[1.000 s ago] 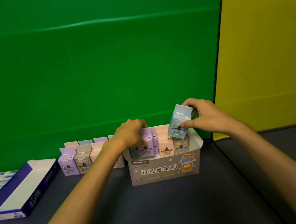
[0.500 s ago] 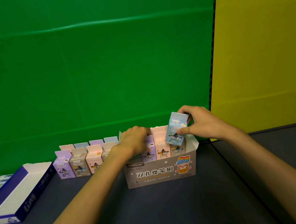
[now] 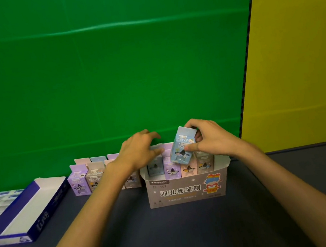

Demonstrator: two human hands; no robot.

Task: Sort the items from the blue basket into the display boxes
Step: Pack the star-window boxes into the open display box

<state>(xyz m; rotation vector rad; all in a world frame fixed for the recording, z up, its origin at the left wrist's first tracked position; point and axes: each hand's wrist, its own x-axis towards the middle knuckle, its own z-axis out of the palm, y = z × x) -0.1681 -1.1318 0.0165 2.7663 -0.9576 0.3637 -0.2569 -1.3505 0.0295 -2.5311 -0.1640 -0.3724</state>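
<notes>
Pinching pale blue carton point(image 3: 183, 144) tilted above grey display box point(image 3: 188, 189) marked "CL-402", "双孔卷笔刨": right hand point(image 3: 210, 137). Left hand point(image 3: 138, 151) grip spread, fingers relaxed over box's cartons.

My right hand point(image 3: 212, 137) pinches a tilted light-blue carton point(image 3: 182, 144) above the grey display box point(image 3: 189, 189) of small cartons, while my left hand point(image 3: 138, 150) hovers with loose fingers over its left end.
</notes>
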